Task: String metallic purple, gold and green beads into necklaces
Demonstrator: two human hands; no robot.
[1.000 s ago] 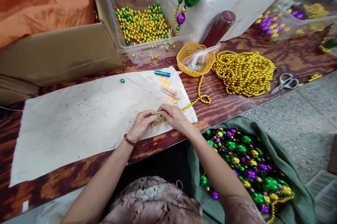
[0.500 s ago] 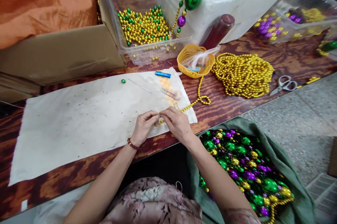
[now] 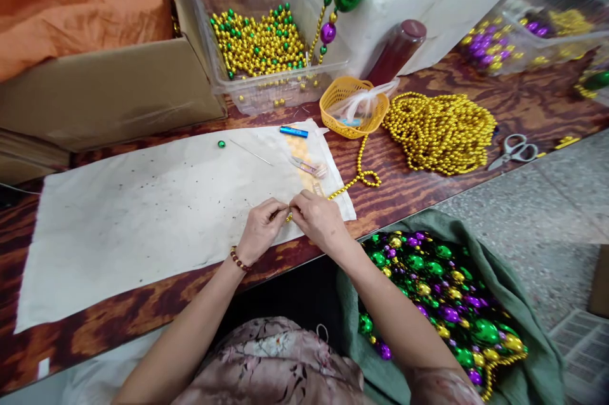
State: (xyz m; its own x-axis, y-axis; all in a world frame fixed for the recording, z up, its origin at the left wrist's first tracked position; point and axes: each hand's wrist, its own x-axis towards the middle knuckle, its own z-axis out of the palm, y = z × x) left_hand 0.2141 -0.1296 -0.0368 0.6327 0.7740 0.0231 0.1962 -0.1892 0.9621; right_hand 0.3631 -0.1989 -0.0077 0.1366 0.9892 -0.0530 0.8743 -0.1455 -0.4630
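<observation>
A person's left hand point(image 3: 261, 227), with a brown bead bracelet point(image 3: 240, 259) at its wrist, and right hand point(image 3: 318, 218) meet at the fingertips over a white cloth point(image 3: 143, 227), pinching a gold bead strand point(image 3: 343, 190) whose end the fingers hide. The strand runs right, loops, and reaches a yellow basket point(image 3: 330, 115). Beyond the hands lie thread snips point(image 3: 303, 165), a blue tube point(image 3: 294, 131), a long needle point(image 3: 252, 152) and one green bead point(image 3: 221, 144). Right of the basket are heaped gold beads point(image 3: 442, 132), then scissors point(image 3: 517, 150).
</observation>
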